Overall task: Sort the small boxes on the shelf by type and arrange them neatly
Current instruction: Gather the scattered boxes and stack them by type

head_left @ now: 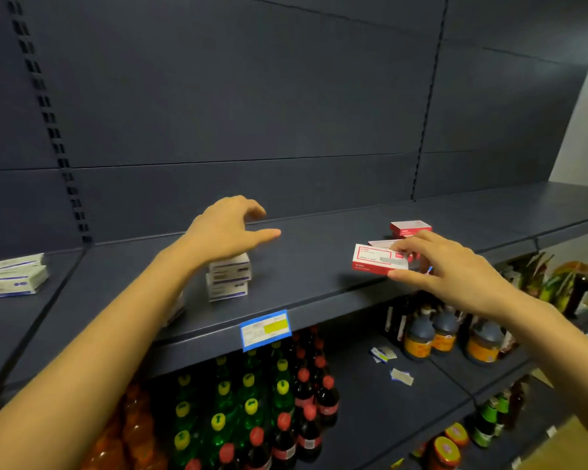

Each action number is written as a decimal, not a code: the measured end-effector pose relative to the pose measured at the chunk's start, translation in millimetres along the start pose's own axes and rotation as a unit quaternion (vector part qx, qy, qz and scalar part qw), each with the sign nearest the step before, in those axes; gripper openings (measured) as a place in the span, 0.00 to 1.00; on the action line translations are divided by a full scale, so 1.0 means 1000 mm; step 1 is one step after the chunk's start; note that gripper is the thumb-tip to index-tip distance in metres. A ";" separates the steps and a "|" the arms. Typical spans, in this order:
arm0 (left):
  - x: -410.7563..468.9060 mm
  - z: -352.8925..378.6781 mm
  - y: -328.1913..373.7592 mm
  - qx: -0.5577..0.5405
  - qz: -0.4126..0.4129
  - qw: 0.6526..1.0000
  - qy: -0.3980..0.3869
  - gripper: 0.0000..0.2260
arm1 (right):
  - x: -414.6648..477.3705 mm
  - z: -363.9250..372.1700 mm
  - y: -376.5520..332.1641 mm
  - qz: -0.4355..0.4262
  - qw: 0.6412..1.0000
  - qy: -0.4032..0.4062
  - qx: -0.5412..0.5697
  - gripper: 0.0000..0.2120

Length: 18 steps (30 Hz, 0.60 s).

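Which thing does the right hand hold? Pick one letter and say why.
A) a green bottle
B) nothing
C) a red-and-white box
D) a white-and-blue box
C: the right hand pinches a red-and-white box between thumb and fingers, while the white-and-blue boxes sit stacked below the left hand, which holds nothing.

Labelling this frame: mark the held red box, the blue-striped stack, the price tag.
red box (374, 260), head view, printed face
blue-striped stack (229, 279), head view, front faces
price tag (265, 330), head view, centre
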<state>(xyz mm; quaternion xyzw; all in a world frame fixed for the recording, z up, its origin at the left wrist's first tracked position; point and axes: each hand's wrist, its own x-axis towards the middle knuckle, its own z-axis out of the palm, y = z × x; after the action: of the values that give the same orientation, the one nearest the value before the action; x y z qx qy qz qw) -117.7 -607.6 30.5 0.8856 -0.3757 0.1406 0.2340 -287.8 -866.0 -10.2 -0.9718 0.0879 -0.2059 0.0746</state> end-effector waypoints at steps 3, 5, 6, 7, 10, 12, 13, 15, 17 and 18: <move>0.023 0.020 0.024 0.041 0.020 0.999 -0.007 0.20 | 0.007 -0.003 0.028 0.004 1.000 0.001 -0.008 0.22; 0.039 0.034 0.038 0.056 0.024 0.998 -0.018 0.19 | 0.014 -0.006 0.047 0.008 1.000 -0.006 -0.019 0.22; 0.048 0.040 0.044 0.066 0.027 0.997 -0.025 0.19 | 0.018 -0.008 0.057 0.011 1.000 -0.010 -0.023 0.22; 0.057 0.046 0.049 0.076 0.030 0.996 -0.029 0.19 | 0.023 -0.010 0.067 0.012 1.000 -0.012 -0.026 0.22; 0.079 0.063 0.062 0.091 0.036 0.995 -0.027 0.19 | 0.036 -0.012 0.095 0.009 0.999 -0.016 -0.034 0.23; 0.089 0.073 0.070 0.094 0.036 0.995 -0.024 0.18 | 0.043 -0.010 0.113 0.011 0.999 -0.019 -0.034 0.23; 0.093 0.078 0.073 0.097 0.035 0.994 -0.025 0.18 | 0.046 -0.010 0.122 0.014 0.999 -0.021 -0.031 0.23; 0.100 0.086 0.080 0.106 0.034 0.993 -0.029 0.18 | 0.053 -0.007 0.139 0.017 0.999 -0.029 -0.022 0.23; 0.106 0.094 0.086 0.117 0.030 0.992 -0.029 0.17 | 0.061 -0.005 0.155 0.017 0.999 -0.043 -0.013 0.23; 0.109 0.097 0.089 0.120 0.027 0.992 -0.028 0.17 | 0.065 -0.003 0.161 0.013 0.999 -0.050 -0.010 0.23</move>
<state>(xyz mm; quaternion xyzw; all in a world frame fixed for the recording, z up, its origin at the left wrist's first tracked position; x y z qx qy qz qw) -102.2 -777.5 22.1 0.9005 -0.3861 0.1661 0.1118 -253.7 -1036.3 -11.4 -0.9803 0.0991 -0.1551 0.0714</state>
